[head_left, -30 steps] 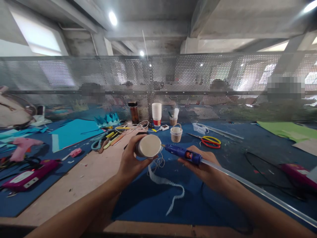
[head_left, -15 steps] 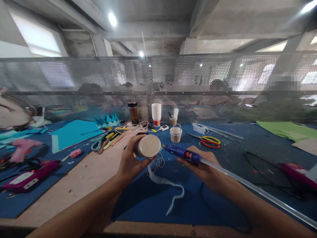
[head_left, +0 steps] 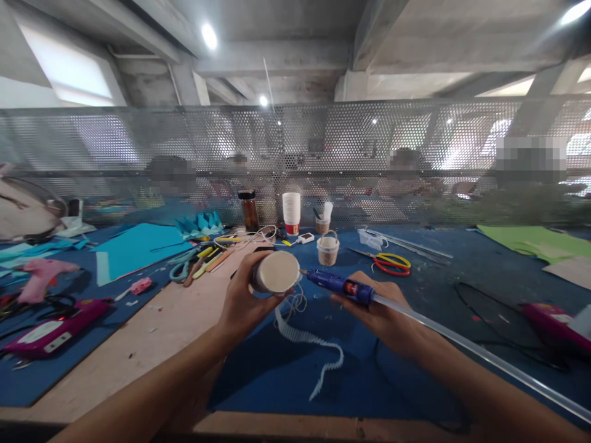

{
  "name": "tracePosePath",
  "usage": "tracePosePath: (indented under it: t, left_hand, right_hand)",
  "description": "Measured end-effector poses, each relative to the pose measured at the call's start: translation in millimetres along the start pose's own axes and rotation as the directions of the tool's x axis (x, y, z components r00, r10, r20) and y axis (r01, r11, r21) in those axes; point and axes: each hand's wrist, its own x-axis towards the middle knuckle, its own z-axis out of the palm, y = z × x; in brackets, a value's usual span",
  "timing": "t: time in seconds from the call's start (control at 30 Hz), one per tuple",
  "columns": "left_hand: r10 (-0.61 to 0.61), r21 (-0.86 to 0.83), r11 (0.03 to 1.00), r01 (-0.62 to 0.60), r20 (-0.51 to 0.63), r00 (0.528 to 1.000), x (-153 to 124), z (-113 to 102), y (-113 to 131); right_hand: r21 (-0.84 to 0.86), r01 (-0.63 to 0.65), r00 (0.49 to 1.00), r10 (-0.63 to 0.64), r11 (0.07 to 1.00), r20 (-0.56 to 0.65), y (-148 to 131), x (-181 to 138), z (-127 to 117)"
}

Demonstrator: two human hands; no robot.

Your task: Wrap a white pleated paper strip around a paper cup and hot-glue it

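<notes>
My left hand [head_left: 242, 301] is wrapped round a paper cup [head_left: 276, 272] held on its side, its flat bottom facing me. My right hand [head_left: 381, 314] grips a blue glue gun [head_left: 339, 285] with a long clear glue stick [head_left: 466, 351] trailing back over my forearm. The gun's nozzle touches the cup's right edge. A white crinkled paper strip [head_left: 309, 341] hangs from the cup down onto the blue mat [head_left: 286, 375], with thin white string looped just under the cup.
A small basket cup [head_left: 328, 249], a stack of paper cups [head_left: 292, 212], a brown jar [head_left: 250, 209] and red-and-yellow scissors [head_left: 392, 263] lie beyond my hands. Pink glue guns [head_left: 44, 274] and blue paper [head_left: 133, 246] lie left, green paper [head_left: 540, 241] far right. A perforated metal screen [head_left: 323, 160] backs the bench.
</notes>
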Motion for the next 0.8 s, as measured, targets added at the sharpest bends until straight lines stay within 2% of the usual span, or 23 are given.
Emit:
tracePosePath:
  t: [0.4, 0.8]
  left_hand:
    - [0.006, -0.022, 1.000, -0.005, 0.002, 1.000, -0.4, 0.9, -1.8]
    - [0.018, -0.033, 0.999, -0.017, 0.039, 0.999, -0.1, 0.7, 1.4]
  right_hand:
    - [-0.039, -0.012, 0.999, 0.011, 0.999, -0.030, 1.8, 0.2, 1.7]
    - [-0.004, -0.032, 0.999, 0.032, 0.999, -0.013, 0.3, 0.6, -0.4]
